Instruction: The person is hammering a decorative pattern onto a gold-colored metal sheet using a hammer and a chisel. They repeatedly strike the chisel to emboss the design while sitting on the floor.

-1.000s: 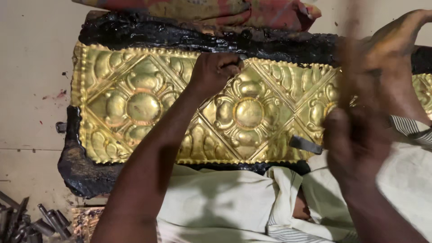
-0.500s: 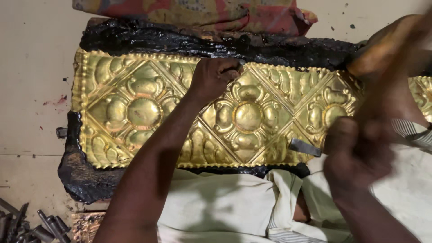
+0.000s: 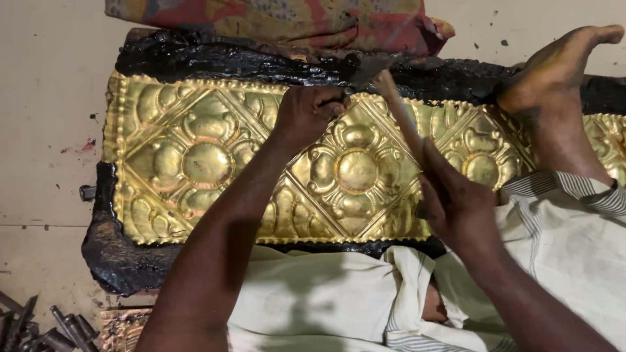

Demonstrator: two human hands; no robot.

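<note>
Fingers [image 3: 450, 195] round up-left-slanting hammer [image 3: 398, 114]

From my feed, the floor [image 3: 45, 98] is pale, smooth and cream-coloured, marked with small dark specks and a reddish smear at left. A thin seam runs across it lower left. A crumpled red and yellow patterned cloth [image 3: 293, 19] lies along the top edge. Dark metal punches [image 3: 39, 326] sit heaped in the bottom-left corner. Light is even and soft.

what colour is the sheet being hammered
Gold, embossed with flowers in diamonds; the sheet shows in the head view.
</note>
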